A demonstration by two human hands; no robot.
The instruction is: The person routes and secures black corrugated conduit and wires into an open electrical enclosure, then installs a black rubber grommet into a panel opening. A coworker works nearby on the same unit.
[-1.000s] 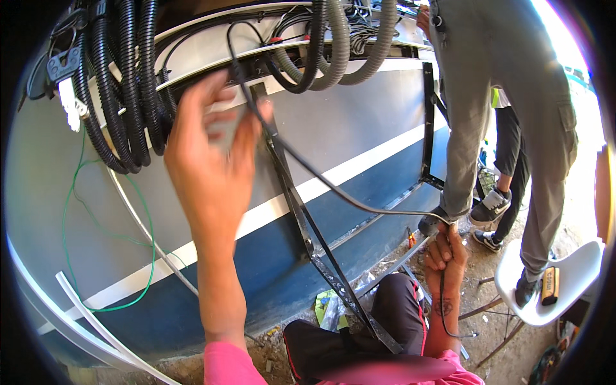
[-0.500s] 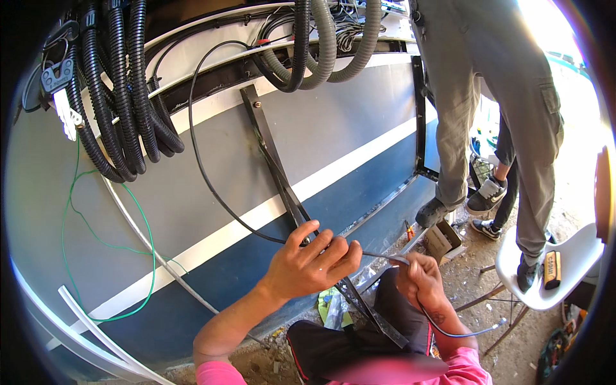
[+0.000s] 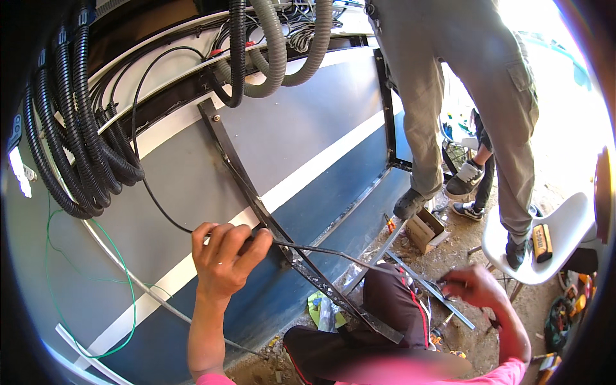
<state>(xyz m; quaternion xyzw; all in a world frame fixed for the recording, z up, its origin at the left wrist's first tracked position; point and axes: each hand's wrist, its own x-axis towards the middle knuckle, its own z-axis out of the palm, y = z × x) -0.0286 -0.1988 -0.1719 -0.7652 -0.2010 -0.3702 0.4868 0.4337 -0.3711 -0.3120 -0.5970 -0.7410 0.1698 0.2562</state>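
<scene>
In front of the wall panel, my left hand (image 3: 224,260) is closed round a thin black cable (image 3: 160,208). The cable loops down from the bundle above, passes through my fingers and runs right toward my knee. Behind it, a black metal bar (image 3: 298,262) slants from the wall down to my lap. My right hand (image 3: 478,287) is beyond my knee, apart from the left, its fingers loosely bent and slightly blurred. No object shows clearly in it. Just below it lies a flat metal strip (image 3: 452,307).
Black corrugated hoses (image 3: 77,128) hang at upper left, grey ones (image 3: 273,58) at top centre. Green wire (image 3: 135,295) loops at left. A person (image 3: 462,83) stands with one foot on a white chair (image 3: 564,237). A cardboard box (image 3: 425,232) sits on the littered ground.
My left hand has moved left and closed on the cable. My right hand has let go of the cable and moved right. The view has shifted, so the scene sits further left.
</scene>
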